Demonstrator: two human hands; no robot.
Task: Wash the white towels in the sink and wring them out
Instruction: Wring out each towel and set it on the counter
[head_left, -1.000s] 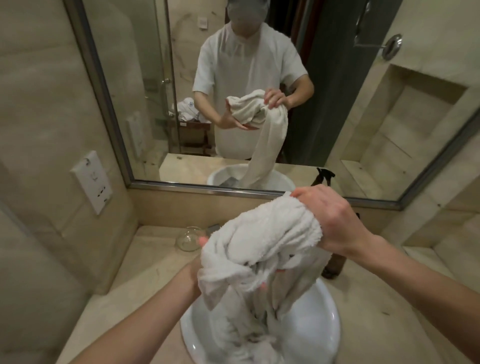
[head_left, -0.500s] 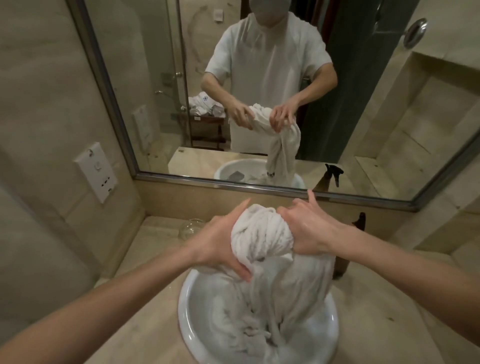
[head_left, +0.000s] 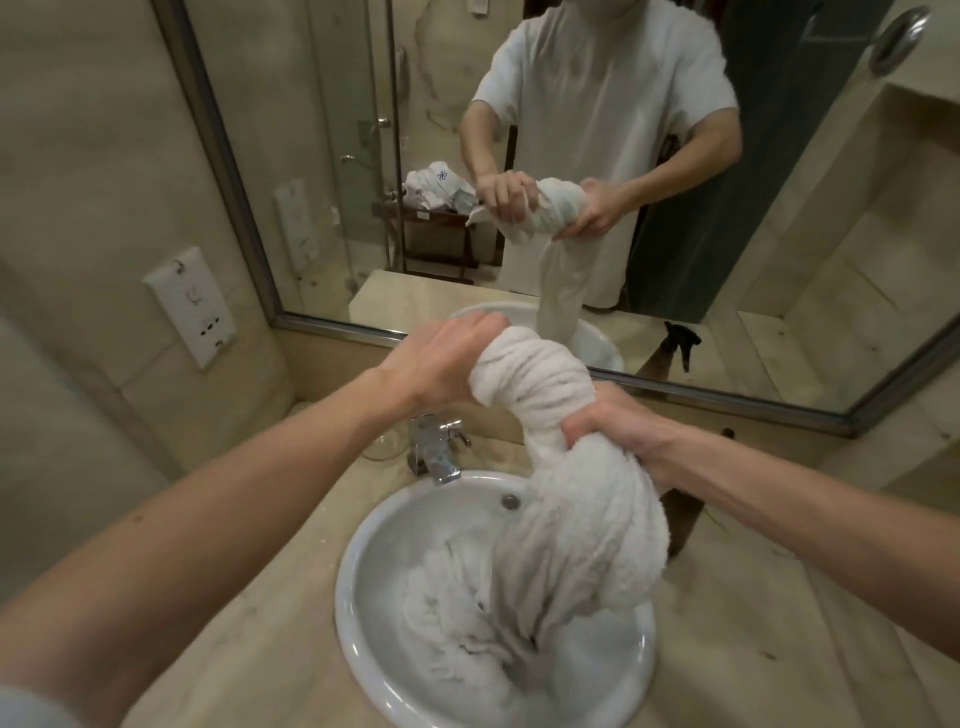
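A white towel (head_left: 540, 374) is twisted into a thick rope above the round white sink (head_left: 363, 597). My left hand (head_left: 441, 364) grips its upper end, up near the mirror. Lower and to the right, my right hand (head_left: 608, 426) grips the towel's narrow twisted neck. Below that hand the towel bulges and hangs down into the basin, where more wet white towel (head_left: 457, 613) lies bunched at the bottom.
A chrome tap (head_left: 436, 447) stands behind the sink on the beige stone counter (head_left: 249, 623). A dark spray bottle (head_left: 680, 525) stands at the right of the basin. The mirror (head_left: 332, 156) runs along the back; a white wall panel (head_left: 189, 306) is at the left.
The towel has been twisted tighter. My left hand moved up to the top end and my right hand dropped lower on the neck. The tap has come into view.
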